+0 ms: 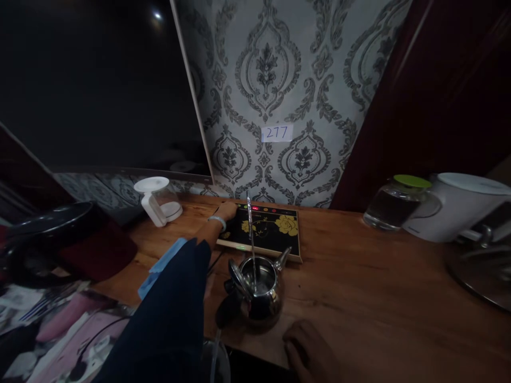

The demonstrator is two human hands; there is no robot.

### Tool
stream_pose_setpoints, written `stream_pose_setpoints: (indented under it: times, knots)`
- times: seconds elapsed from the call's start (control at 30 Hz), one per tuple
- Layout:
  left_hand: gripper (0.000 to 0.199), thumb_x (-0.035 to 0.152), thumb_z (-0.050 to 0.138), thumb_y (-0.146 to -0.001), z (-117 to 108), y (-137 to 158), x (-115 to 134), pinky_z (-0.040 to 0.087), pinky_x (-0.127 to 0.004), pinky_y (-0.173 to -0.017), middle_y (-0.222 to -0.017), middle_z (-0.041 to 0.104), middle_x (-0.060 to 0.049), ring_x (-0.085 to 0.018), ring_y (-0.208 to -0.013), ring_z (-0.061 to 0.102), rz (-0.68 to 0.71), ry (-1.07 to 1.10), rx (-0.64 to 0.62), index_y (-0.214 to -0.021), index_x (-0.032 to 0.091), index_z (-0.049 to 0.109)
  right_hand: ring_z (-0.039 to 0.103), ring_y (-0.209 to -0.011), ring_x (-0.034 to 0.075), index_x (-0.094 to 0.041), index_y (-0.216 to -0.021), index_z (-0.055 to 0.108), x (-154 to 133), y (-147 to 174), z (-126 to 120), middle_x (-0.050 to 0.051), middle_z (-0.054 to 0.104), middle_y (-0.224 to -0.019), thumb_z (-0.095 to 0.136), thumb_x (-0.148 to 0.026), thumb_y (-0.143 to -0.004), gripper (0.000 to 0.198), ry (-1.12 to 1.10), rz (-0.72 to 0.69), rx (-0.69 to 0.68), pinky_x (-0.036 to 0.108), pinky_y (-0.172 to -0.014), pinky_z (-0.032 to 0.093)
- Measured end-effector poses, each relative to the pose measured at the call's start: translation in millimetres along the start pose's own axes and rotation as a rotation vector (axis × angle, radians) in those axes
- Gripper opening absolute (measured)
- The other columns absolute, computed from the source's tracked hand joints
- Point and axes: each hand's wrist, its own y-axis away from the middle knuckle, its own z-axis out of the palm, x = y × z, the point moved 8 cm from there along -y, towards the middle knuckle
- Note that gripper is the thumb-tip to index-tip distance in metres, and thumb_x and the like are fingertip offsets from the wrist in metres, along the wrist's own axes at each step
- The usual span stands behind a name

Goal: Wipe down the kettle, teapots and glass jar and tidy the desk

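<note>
My left hand (227, 210), at the end of a dark blue sleeve with a light band at the wrist, reaches to the back left of a black electric tea stove (268, 230) with gold flowers and lit red digits. Its fingers point away and are mostly hidden. In front of the stove stands a shiny steel kettle (263, 306), its lid (239, 279) tipped up. A thin, glinting stream-like line (250, 223) runs down into its mouth. My right hand (309, 348) rests near the front edge, loosely curled, thumb apart, with nothing visible in it.
A glass pitcher with white handle (154, 207) and a folded blue cloth (159, 266) lie left. A dark red pot-like appliance (96, 244) is farther left. To the right are a green-lidded glass jug (393, 205), a white jug (455, 210) and a steel lid-like object (483, 266).
</note>
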Motion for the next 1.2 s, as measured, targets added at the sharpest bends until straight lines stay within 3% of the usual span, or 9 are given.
stream_pose_setpoints:
  times: [0.13, 0.27, 0.4, 0.5, 0.63, 0.73, 0.83, 0.97, 1.2]
  knots:
    - [0.034, 0.036, 0.065, -0.096, -10.3, 10.3, -2.4, 0.057, -0.045, -0.095, -0.125, 0.067, -0.011, -0.024, -0.11, 0.066, 0.006, 0.013, -0.017, -0.124, 0.017, 0.064, 0.065, -0.084, 0.018, -0.025, -0.09, 0.066, -10.4, -2.4, -6.2, 0.004, 0.067, -0.089, 0.049, -0.02, -0.097, 0.019, -0.028, 0.045, 0.041, 0.028, -0.075, 0.052]
    - [0.029, 0.01, 0.057, -0.09, -41.0, 33.1, -4.3, 0.049, -0.047, -0.105, -0.111, 0.074, -0.019, -0.031, -0.116, 0.064, 0.015, 0.041, 0.091, -0.115, 0.011, 0.074, 0.064, -0.085, 0.02, -0.024, -0.087, 0.066, -12.1, -5.3, -7.1, 0.004, 0.067, -0.089, 0.05, -0.022, -0.095, 0.018, -0.036, 0.085, 0.027, 0.03, -0.076, 0.051]
    - [0.047, 0.004, 0.051, -0.084, -68.2, 74.5, -6.6, 0.047, -0.045, -0.109, -0.12, 0.073, -0.017, -0.03, -0.119, 0.063, 0.026, 0.12, 0.237, -0.125, 0.014, 0.071, 0.063, -0.084, 0.02, -0.023, -0.086, 0.066, -13.0, -8.3, -10.7, 0.005, 0.066, -0.086, 0.051, -0.023, -0.093, 0.017, -0.038, 0.105, 0.034, 0.031, -0.075, 0.049]
    - [0.046, 0.007, 0.048, -0.085, -73.7, 121.6, -9.5, 0.052, -0.042, -0.102, -0.115, 0.075, -0.013, -0.027, -0.11, 0.067, 0.009, 0.197, 0.323, -0.124, 0.015, 0.071, 0.063, -0.083, 0.021, -0.023, -0.083, 0.067, -15.9, -10.0, -13.0, 0.005, 0.066, -0.086, 0.051, -0.022, -0.091, 0.017, -0.051, 0.1, 0.047, 0.032, -0.076, 0.049]
    - [0.04, 0.016, 0.045, -0.09, -58.4, 204.5, -5.8, 0.057, -0.037, -0.091, -0.11, 0.077, -0.009, -0.023, -0.103, 0.07, -0.022, 0.319, 0.417, -0.121, 0.019, 0.071, 0.063, -0.084, 0.021, -0.023, -0.08, 0.068, -13.5, -13.7, -14.7, 0.005, 0.068, -0.084, 0.052, -0.023, -0.086, 0.017, -0.061, 0.108, 0.05, 0.033, -0.077, 0.048]
    - [0.035, 0.031, 0.047, -0.093, -35.5, 268.0, -7.0, 0.057, -0.037, -0.084, -0.103, 0.078, -0.008, -0.024, -0.094, 0.071, -0.15, 0.651, 0.516, -0.113, 0.018, 0.072, 0.066, -0.084, 0.022, -0.022, -0.08, 0.068, -2.6, -19.9, -12.8, 0.005, 0.072, -0.085, 0.053, -0.025, -0.084, 0.016, -0.124, 0.121, 0.01, 0.033, -0.078, 0.049]
    - [0.036, 0.043, 0.047, -0.093, -13.2, 313.5, -1.7, 0.056, -0.037, -0.082, -0.095, 0.077, -0.008, -0.025, -0.089, 0.071, -0.284, 0.806, 0.564, -0.101, 0.019, 0.073, 0.066, -0.077, 0.021, -0.022, -0.075, 0.065, 13.8, -26.7, -12.0, 0.005, 0.072, -0.078, 0.05, -0.032, -0.086, 0.021, -0.187, 0.152, -0.034, 0.031, -0.073, 0.05]
    - [0.038, 0.049, 0.045, -0.091, 1.6, 335.7, 10.8, 0.053, -0.033, -0.07, -0.079, 0.072, -0.005, -0.022, -0.076, 0.066, -0.352, 0.846, 0.522, -0.085, 0.02, 0.069, 0.061, -0.067, 0.02, -0.024, -0.068, 0.056, 28.8, -30.3, -24.6, 0.003, 0.067, -0.069, 0.043, -0.041, -0.089, 0.03, -0.084, 0.16, 0.038, 0.03, -0.066, 0.045]
    - [0.043, 0.054, 0.04, -0.089, 16.0, 327.6, 14.6, 0.043, -0.029, -0.059, -0.058, 0.055, -0.001, -0.017, -0.061, 0.054, -0.393, 0.796, 0.443, -0.061, 0.023, 0.052, 0.058, -0.07, 0.02, -0.025, -0.068, 0.051, 30.6, -22.9, -34.0, 0.004, 0.065, -0.071, 0.034, -0.051, -0.095, 0.041, 0.019, 0.17, 0.099, 0.03, -0.067, 0.041]
